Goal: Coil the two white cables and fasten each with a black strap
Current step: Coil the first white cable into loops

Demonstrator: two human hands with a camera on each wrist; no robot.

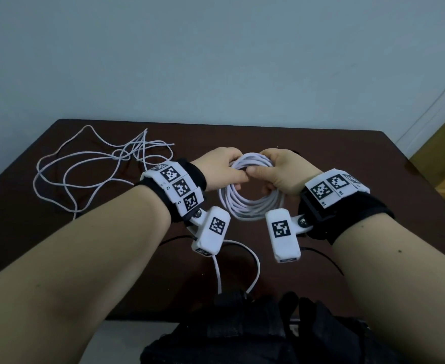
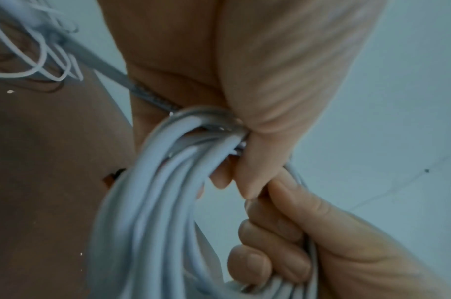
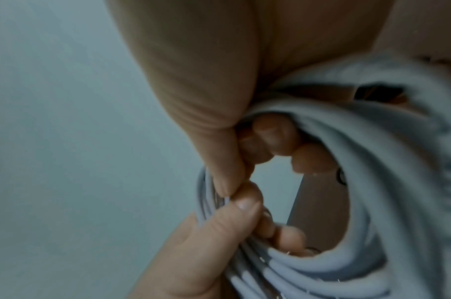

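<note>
Across the dark brown table, over on the far left, the second white cable sprawls loose and tangled, well apart from the action. Nearer the person, another white lead loops off the left wrist unit toward a black bag at the table's near edge, and thin black wires trail beside it. Behind it all, a pale blue wall. Nothing lies between the hands and the table beneath them.

Centre stage: the coiled white cable hangs in a round bundle above the table, gripped at its top by both hands. The left hand has its fingers curled over the upper left of the coil, thumb pressing in from the near side. The right hand is wrapped round the upper right, fingers tucked through the ring, thumb on top. The two thumbs meet tip to tip, and the left wrist view shows it closely: strands bunched under the left hand, the right hand's fingers curled in below. From the right wrist view, the coil sweeps round the curled fingertips. No black strap can be made out on the coil.
</note>
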